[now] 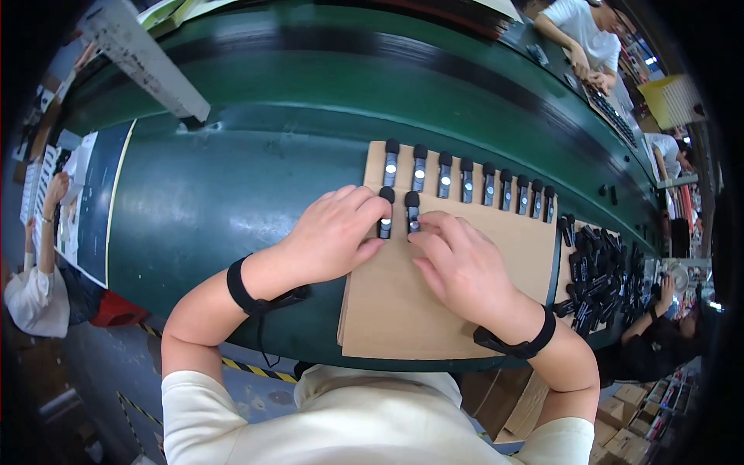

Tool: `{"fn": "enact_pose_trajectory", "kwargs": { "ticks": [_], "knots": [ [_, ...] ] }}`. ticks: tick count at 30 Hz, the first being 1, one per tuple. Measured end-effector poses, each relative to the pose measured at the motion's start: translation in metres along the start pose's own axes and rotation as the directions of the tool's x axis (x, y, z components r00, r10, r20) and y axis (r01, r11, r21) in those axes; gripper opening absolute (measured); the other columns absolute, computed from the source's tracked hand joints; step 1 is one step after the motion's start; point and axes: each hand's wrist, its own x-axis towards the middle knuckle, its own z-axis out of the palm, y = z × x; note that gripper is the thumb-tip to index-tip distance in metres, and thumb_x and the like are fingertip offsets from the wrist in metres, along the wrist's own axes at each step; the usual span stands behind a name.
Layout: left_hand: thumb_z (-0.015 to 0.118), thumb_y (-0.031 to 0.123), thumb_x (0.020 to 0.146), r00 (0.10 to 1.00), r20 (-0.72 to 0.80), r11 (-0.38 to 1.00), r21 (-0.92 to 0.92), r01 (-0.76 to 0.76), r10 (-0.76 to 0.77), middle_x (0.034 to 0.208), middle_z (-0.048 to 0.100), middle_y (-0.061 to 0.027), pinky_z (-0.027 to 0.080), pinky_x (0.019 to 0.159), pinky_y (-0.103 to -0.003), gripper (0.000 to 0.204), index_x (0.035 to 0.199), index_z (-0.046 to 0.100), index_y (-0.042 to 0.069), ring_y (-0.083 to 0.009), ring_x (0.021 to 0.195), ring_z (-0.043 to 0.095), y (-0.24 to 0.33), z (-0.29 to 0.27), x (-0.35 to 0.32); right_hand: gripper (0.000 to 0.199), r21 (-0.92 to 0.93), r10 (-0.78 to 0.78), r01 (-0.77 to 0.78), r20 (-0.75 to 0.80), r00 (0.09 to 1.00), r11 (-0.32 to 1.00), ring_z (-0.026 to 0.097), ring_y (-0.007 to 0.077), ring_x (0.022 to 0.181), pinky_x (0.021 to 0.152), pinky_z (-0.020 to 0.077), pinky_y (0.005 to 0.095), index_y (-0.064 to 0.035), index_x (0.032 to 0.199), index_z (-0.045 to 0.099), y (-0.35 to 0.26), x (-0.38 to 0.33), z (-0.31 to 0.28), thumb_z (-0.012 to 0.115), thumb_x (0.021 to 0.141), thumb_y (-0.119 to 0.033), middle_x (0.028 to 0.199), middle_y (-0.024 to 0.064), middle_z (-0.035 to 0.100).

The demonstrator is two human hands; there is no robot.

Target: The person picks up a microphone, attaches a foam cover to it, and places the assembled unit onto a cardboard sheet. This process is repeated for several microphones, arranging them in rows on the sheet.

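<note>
Two small black microphones with foam tops stand out below a row on a brown cardboard sheet (465,310). My left hand (333,232) has its curled fingers on the left microphone (387,195), covering part of its body. Beside it, the fingers of my right hand (465,267) close on the lower end of the right microphone (412,203). Both microphones lie with their foam ends away from me. Just beyond them, a row of several like microphones (445,174) runs along the sheet's far edge, most showing a pale round spot.
To the right lies a heap of black microphones (597,267) on another cardboard piece. A green conveyor belt (310,77) runs along the far side. A grey metal post (147,58) rises at the far left. Co-workers sit at the far right (585,35) and left (43,291).
</note>
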Motion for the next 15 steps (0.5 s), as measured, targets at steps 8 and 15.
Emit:
{"fn": "enact_pose_trajectory", "kwargs": {
  "ticks": [8, 15],
  "knots": [
    [0.074, 0.009, 0.072, 0.999, 0.051, 0.998, -0.052, 0.022, -0.019, 0.096, 0.057, -0.0114, 0.047, 0.078, -0.04, 0.036, 0.102, 0.054, 0.006, -0.0327, 0.092, 0.056, 0.006, -0.007, 0.005, 0.03, 0.035, 0.193, -0.193, -0.01, 0.981, 0.981, 0.063, 0.0282, 0.09, 0.076, 0.053, 0.0374, -0.0074, 0.103, 0.062, 0.001, -0.053, -0.05, 0.073, 0.075, -0.01, 0.117, 0.011, 0.058],
    [0.073, 0.003, 0.072, 0.985, -0.044, 0.981, -0.111, 0.162, -0.167, 0.092, 0.055, -0.0112, 0.046, 0.075, -0.034, 0.031, 0.096, 0.054, 0.003, -0.0266, 0.08, 0.054, 0.036, -0.03, -0.013, 0.025, 0.045, 0.666, -0.664, -0.029, 0.746, 0.746, 0.063, 0.0232, 0.086, 0.072, 0.0519, 0.0312, -0.0015, 0.103, 0.062, 0.1, -0.136, -0.085, 0.071, 0.081, -0.01, 0.104, 0.01, 0.061]
  ]
}}
